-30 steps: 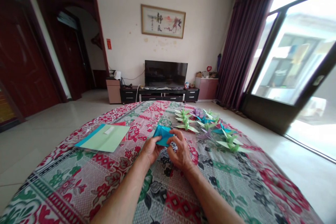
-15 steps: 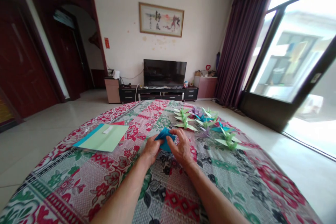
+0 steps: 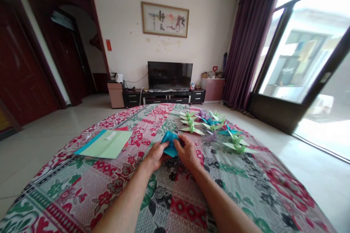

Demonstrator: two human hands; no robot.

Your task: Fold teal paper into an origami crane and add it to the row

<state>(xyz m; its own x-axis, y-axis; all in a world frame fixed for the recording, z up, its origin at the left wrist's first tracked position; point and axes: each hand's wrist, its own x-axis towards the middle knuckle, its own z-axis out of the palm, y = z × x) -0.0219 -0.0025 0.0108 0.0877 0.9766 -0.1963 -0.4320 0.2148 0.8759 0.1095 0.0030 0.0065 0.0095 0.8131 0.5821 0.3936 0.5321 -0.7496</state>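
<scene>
A piece of blue folded paper (image 3: 170,144) is held between both hands above the middle of the table. My left hand (image 3: 158,155) grips its left side, thumb on top and the other fingers underneath. On the right side, my right hand (image 3: 187,150) pinches the paper between thumb and fingers. Several folded paper cranes, among them a green crane (image 3: 192,128), a blue crane (image 3: 230,130) and a purple crane (image 3: 212,135), stand in a group to the right, beyond my right hand.
A stack of coloured paper sheets (image 3: 106,145), light green on top, lies at the left. The table wears a floral tablecloth (image 3: 117,189). Past its far edge stand a television (image 3: 170,75) and a low cabinet (image 3: 132,99). Glass doors (image 3: 290,58) are at the right.
The blue paper has been turned and its top now spreads more broadly between my hands. My right fingers have moved slightly down its side. The whole view has shifted slightly.
</scene>
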